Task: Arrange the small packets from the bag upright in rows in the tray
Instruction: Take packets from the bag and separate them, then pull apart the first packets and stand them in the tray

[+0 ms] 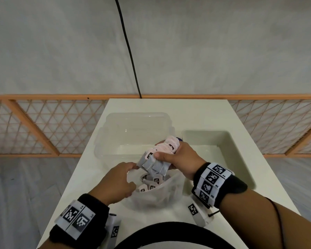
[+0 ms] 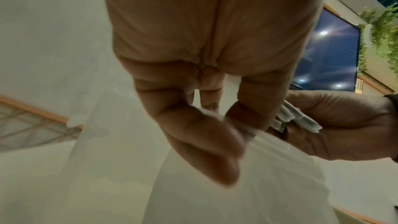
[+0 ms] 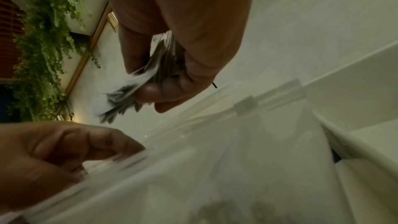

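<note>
My right hand [image 1: 171, 157] grips a thick stack of small pale pink and silver packets [image 1: 158, 155] just above the mouth of a clear plastic bag [image 1: 156, 196]. More packets [image 1: 151, 184] lie loose inside the bag. My left hand [image 1: 122, 178] pinches the bag's left rim between thumb and fingers and holds it open. In the right wrist view the stack of packets [image 3: 129, 91] fans out below my thumb. The left wrist view shows my left fingers [image 2: 215, 134] pinching the bag's rim [image 2: 243, 130]. The white tray [image 1: 223, 141] stands to the right, with nothing in it.
A clear plastic tub [image 1: 115, 139] sits behind the bag at the table's middle. Paper marker tags [image 1: 194, 209] lie on the white table [image 1: 187, 108] near its front edge. A wooden lattice rail [image 1: 43, 126] runs behind the table.
</note>
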A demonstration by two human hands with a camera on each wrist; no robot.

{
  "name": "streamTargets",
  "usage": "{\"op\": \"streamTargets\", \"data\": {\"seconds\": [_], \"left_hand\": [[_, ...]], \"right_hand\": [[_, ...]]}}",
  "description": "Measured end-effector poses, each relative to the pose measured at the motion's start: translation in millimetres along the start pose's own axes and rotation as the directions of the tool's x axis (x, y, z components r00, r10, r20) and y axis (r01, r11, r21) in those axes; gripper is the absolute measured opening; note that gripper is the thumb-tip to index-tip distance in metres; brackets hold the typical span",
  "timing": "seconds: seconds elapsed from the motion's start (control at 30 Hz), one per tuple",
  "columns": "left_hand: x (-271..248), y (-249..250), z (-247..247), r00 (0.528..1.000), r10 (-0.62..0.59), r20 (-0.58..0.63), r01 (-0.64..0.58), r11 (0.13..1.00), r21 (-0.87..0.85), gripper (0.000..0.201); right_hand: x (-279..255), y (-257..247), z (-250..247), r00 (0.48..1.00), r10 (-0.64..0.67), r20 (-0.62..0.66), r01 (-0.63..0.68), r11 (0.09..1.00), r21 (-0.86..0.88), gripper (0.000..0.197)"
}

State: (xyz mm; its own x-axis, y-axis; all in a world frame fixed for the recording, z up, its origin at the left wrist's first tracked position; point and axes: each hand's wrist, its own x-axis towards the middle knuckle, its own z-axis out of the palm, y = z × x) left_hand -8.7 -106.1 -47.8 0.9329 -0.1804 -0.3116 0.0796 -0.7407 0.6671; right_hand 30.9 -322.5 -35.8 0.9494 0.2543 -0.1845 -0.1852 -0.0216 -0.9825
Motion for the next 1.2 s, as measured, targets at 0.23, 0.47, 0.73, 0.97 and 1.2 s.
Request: {"op": "streamTargets", "data": {"seconds": [0.23,0.47,0.73,0.97,1.2], "left_hand": [[-6.5,41.7,-24.4,0.951,0.190,-0.245,-0.174,0.981,0.085,0.050],[35.1,99.2,-14.0,0.904,0.304,0.300,-0.014,0.722,-0.691,0.095],[75.7,129.0,19.1,0.893,0.281,0.353,0.077,0.676,-0.733,0.045],[101.8,132.6,29.3,0.935,0.171,0.311,0.149,0.606,-0.781,0.049],[117.6,123.8,36.8,0.950,0.114,0.289,0.188,0.530,-0.827,0.033]], "right_hand": [[-15.0,-30.4,-27.2,0.998,-0.027,0.056,0.024,0.998,0.052,0.021],[-19.8,-47.5,-42.1,0.995,-0.078,0.063,0.077,0.997,0.029,0.022],[-6.3,-48.1,-72.8,0.996,-0.008,0.085,0.006,1.000,0.022,0.039],[22.3,-43.3,-100.2,0.989,0.147,0.023,-0.149,0.982,0.120,0.023],[43.1,-36.7,-121.4,0.985,0.166,-0.038,-0.159,0.977,0.140,0.013]]}}
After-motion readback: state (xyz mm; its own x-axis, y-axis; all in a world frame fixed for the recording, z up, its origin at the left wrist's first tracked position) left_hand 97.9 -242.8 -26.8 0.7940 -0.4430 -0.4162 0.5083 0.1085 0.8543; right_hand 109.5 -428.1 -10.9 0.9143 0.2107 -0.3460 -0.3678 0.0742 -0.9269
